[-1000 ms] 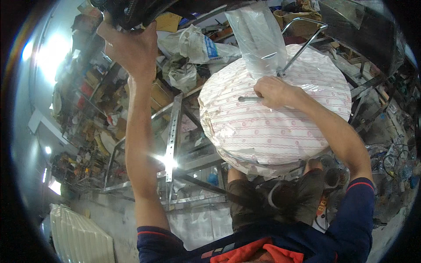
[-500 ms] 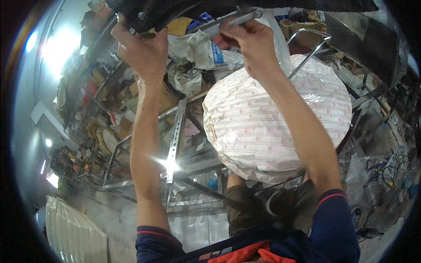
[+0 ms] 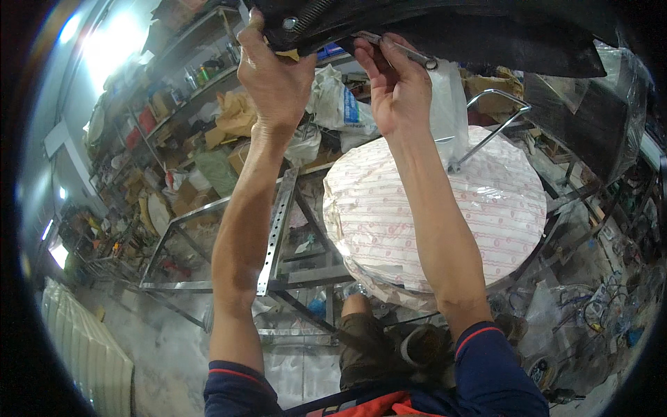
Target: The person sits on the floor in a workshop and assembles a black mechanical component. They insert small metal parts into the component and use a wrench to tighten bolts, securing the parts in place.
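At the top of the view is a black panel-like part (image 3: pixel 472 42) with a coil spring (image 3: pixel 309 19) and a round bolt head (image 3: pixel 290 23). My left hand (image 3: pixel 274 83) is closed on its left lower edge, thumb up beside the bolt head. My right hand (image 3: pixel 401 87) pinches a metal spanner (image 3: pixel 415 55) between thumb and fingers. The spanner's ring end points right, and its other end lies against the black part's underside. Whether that end sits on a nut is hidden.
Below is a round seat-like disc (image 3: pixel 431 208) wrapped in patterned white sheet, with a bent chrome tube (image 3: pixel 497 97) above it. A metal frame with a perforated bar (image 3: pixel 276 236) stands to its left. Cluttered shelves (image 3: pixel 187 97) fill the left; cables and plastic (image 3: pixel 590 306) litter the right.
The black part and my left hand appear lower and further right in the view. My right hand has turned, and the spanner's ring end now slants down to the right.
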`<action>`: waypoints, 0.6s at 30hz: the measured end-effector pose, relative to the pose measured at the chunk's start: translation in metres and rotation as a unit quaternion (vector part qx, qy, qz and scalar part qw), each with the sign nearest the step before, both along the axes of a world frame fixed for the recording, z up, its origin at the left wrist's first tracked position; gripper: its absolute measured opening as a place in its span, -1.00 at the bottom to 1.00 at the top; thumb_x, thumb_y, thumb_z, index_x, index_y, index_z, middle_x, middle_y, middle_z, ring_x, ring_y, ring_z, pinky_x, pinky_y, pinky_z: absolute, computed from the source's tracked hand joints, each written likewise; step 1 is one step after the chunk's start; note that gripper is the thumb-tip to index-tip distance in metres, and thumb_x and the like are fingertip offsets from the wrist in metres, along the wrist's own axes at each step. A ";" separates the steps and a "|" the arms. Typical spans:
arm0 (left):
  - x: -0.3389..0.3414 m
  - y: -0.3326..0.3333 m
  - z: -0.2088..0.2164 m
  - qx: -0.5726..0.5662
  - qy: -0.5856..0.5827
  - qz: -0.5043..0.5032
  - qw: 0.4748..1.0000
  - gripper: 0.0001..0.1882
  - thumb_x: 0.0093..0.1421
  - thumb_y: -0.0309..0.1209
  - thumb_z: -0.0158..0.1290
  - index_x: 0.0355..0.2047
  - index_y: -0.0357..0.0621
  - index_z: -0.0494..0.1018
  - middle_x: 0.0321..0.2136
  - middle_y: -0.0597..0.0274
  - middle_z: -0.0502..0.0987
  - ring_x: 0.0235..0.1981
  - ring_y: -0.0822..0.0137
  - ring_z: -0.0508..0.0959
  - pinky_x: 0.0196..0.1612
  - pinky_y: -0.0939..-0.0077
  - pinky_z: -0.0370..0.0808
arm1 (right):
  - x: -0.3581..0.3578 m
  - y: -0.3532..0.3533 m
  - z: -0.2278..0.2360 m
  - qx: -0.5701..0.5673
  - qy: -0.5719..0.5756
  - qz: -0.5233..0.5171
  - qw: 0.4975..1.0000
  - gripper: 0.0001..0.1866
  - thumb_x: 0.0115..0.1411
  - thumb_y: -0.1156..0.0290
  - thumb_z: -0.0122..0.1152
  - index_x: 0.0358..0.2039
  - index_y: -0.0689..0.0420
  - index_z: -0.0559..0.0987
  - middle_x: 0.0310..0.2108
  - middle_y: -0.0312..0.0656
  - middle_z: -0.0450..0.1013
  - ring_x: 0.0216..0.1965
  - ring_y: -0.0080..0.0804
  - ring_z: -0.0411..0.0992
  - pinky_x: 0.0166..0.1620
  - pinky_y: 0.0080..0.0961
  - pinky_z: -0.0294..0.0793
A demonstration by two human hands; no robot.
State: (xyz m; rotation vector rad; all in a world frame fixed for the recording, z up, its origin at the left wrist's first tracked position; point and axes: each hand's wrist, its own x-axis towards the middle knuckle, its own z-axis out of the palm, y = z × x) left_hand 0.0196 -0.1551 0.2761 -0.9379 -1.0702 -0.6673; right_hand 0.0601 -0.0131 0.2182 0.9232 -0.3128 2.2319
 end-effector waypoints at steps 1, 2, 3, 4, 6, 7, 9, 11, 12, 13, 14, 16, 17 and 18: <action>0.000 -0.002 0.000 -0.004 -0.007 0.003 1.000 -0.21 0.03 -0.33 0.39 0.14 -0.37 0.19 -0.26 -0.14 0.64 -0.24 0.13 0.71 -0.23 0.39 0.61 | 0.001 -0.003 0.000 0.001 0.000 -0.010 1.000 -0.85 0.24 0.65 0.17 -0.17 0.37 0.49 -0.23 0.14 0.55 -0.21 -0.03 0.62 -0.09 -0.30 0.73; 0.001 -0.003 0.000 -0.008 -0.014 0.005 1.000 -0.21 0.04 -0.33 0.39 0.15 -0.38 0.18 -0.26 -0.13 0.64 -0.23 0.14 0.71 -0.23 0.40 0.61 | 0.002 -0.005 0.000 0.003 -0.001 -0.019 1.000 -0.84 0.24 0.66 0.16 -0.16 0.37 0.48 -0.22 0.15 0.55 -0.20 -0.03 0.62 -0.07 -0.29 0.73; 0.003 -0.002 0.000 -0.011 -0.019 0.004 1.000 -0.21 0.05 -0.33 0.38 0.15 -0.39 0.17 -0.26 -0.13 0.64 -0.23 0.15 0.71 -0.24 0.40 0.62 | 0.002 -0.005 -0.001 0.000 0.004 -0.005 1.000 -0.84 0.24 0.66 0.16 -0.15 0.38 0.48 -0.21 0.16 0.55 -0.19 -0.03 0.62 -0.06 -0.29 0.72; 0.006 0.000 -0.001 -0.018 -0.035 -0.016 0.999 -0.22 0.03 -0.41 0.36 0.16 -0.38 0.17 -0.24 -0.13 0.61 -0.25 0.17 0.70 -0.27 0.43 0.62 | 0.001 -0.006 -0.003 -0.002 0.009 0.010 1.000 -0.83 0.24 0.66 0.15 -0.15 0.38 0.48 -0.21 0.16 0.54 -0.18 -0.03 0.61 -0.05 -0.28 0.72; 0.009 0.001 -0.002 -0.033 -0.069 -0.052 0.996 -0.23 -0.01 -0.58 0.33 0.17 -0.35 0.16 -0.20 -0.13 0.54 -0.29 0.22 0.67 -0.35 0.48 0.63 | 0.000 -0.008 -0.006 -0.007 0.009 0.027 1.000 -0.84 0.25 0.67 0.15 -0.15 0.38 0.48 -0.20 0.16 0.54 -0.17 -0.03 0.61 -0.04 -0.27 0.72; 0.008 -0.001 -0.002 -0.033 -0.070 -0.055 0.995 -0.22 -0.01 -0.57 0.33 0.17 -0.34 0.16 -0.21 -0.12 0.54 -0.30 0.22 0.67 -0.35 0.48 0.63 | -0.001 -0.009 -0.008 -0.011 0.004 0.029 1.000 -0.84 0.25 0.67 0.14 -0.15 0.38 0.48 -0.19 0.16 0.54 -0.16 -0.02 0.61 -0.03 -0.27 0.71; 0.003 -0.002 -0.002 -0.035 -0.071 -0.062 0.995 -0.21 -0.01 -0.57 0.33 0.18 -0.33 0.15 -0.22 -0.10 0.54 -0.31 0.22 0.67 -0.35 0.47 0.63 | -0.003 -0.011 -0.013 -0.007 -0.002 0.026 1.000 -0.85 0.27 0.66 0.12 -0.14 0.38 0.48 -0.16 0.16 0.54 -0.12 -0.02 0.60 0.01 -0.26 0.69; 0.001 -0.002 -0.001 -0.032 -0.039 -0.049 0.997 -0.22 0.00 -0.57 0.33 0.19 -0.33 0.15 -0.23 -0.10 0.54 -0.34 0.22 0.67 -0.37 0.48 0.63 | -0.004 -0.011 -0.018 0.008 -0.006 0.018 1.000 -0.85 0.32 0.64 0.07 -0.11 0.38 0.48 -0.11 0.17 0.52 -0.05 -0.01 0.58 0.09 -0.24 0.66; 0.002 -0.001 0.000 -0.031 -0.025 -0.045 0.998 -0.22 0.01 -0.57 0.32 0.19 -0.33 0.16 -0.24 -0.10 0.55 -0.35 0.23 0.67 -0.38 0.49 0.63 | -0.003 -0.010 -0.019 0.013 -0.001 0.009 1.000 -0.85 0.32 0.63 0.08 -0.11 0.39 0.48 -0.11 0.17 0.53 -0.04 0.00 0.57 0.09 -0.23 0.65; 0.003 -0.001 -0.001 -0.032 -0.035 -0.044 0.998 -0.23 0.01 -0.57 0.32 0.19 -0.34 0.16 -0.23 -0.12 0.55 -0.34 0.22 0.67 -0.37 0.50 0.63 | -0.003 -0.008 -0.019 0.017 0.004 0.000 1.000 -0.84 0.33 0.62 0.08 -0.11 0.40 0.48 -0.11 0.18 0.53 -0.03 0.01 0.57 0.10 -0.22 0.65; 0.005 0.000 -0.003 -0.032 -0.045 -0.042 0.998 -0.24 0.02 -0.57 0.31 0.19 -0.35 0.17 -0.22 -0.14 0.56 -0.32 0.22 0.68 -0.37 0.50 0.63 | -0.002 -0.005 -0.019 0.022 0.009 -0.010 1.000 -0.84 0.33 0.61 0.08 -0.11 0.41 0.48 -0.11 0.18 0.53 -0.02 0.02 0.56 0.11 -0.21 0.65; 0.009 -0.003 -0.004 -0.042 -0.058 -0.047 0.996 -0.25 0.03 -0.58 0.31 0.19 -0.36 0.17 -0.19 -0.19 0.56 -0.28 0.21 0.69 -0.36 0.50 0.64 | 0.004 -0.003 -0.019 0.041 0.021 -0.001 0.999 -0.83 0.33 0.59 0.09 -0.12 0.43 0.49 -0.11 0.20 0.53 -0.02 0.04 0.57 0.09 -0.21 0.66; 0.010 -0.005 -0.005 -0.049 -0.058 -0.058 0.995 -0.25 0.03 -0.58 0.30 0.19 -0.37 0.17 -0.17 -0.21 0.56 -0.26 0.20 0.69 -0.35 0.49 0.64 | 0.007 0.000 -0.019 0.051 0.027 0.003 0.998 -0.82 0.34 0.59 0.09 -0.12 0.44 0.49 -0.11 0.21 0.53 -0.02 0.04 0.57 0.08 -0.21 0.67; 0.010 -0.006 -0.005 -0.061 -0.059 -0.068 0.994 -0.25 0.04 -0.59 0.30 0.20 -0.38 0.17 -0.15 -0.23 0.56 -0.24 0.20 0.69 -0.34 0.49 0.64 | 0.010 0.000 -0.019 0.050 0.030 -0.007 0.998 -0.84 0.32 0.59 0.10 -0.16 0.44 0.50 -0.15 0.20 0.54 -0.07 0.06 0.58 0.02 -0.21 0.70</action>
